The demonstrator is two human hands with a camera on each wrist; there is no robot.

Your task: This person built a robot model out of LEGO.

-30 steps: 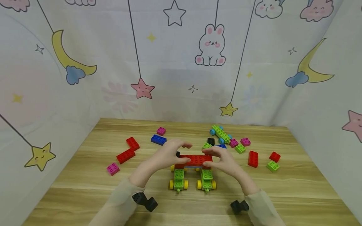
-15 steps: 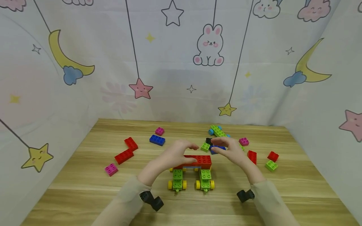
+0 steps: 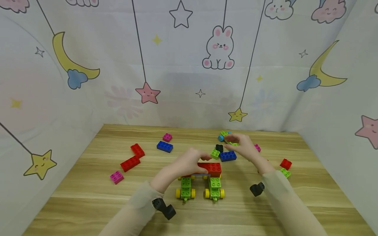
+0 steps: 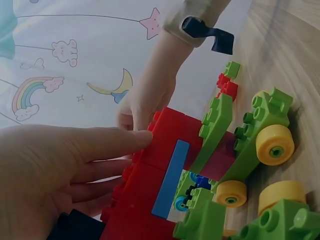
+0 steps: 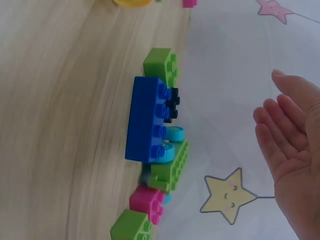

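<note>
My left hand [image 3: 189, 162] is at a row of red bricks [image 3: 214, 168], which bridges two green wheeled pieces [image 3: 215, 188] with yellow wheels. In the left wrist view, its straight thumb [image 4: 110, 142] touches or nearly touches the studded top of the red row, and its fingers extend alongside. Under the row shows a light-blue strip [image 4: 171, 180]. My right hand [image 3: 240, 146] hovers with relaxed fingers and nothing held, over a green car [image 3: 225, 133] with blue wheels. Just in front of it lies a blue brick [image 3: 228, 156], seen close in the right wrist view.
A green brick [image 3: 215, 153] and a black brick [image 3: 219, 148] lie beside the blue one. Left on the table are red bricks [image 3: 130, 163], a pink brick [image 3: 116, 177] and another blue brick [image 3: 164, 146]. A red brick [image 3: 285, 164] lies far right.
My right hand has left the red row and moved right and farther back, over the blue-wheeled car. My left hand has shifted a little rightward along the row, which stays in place.
</note>
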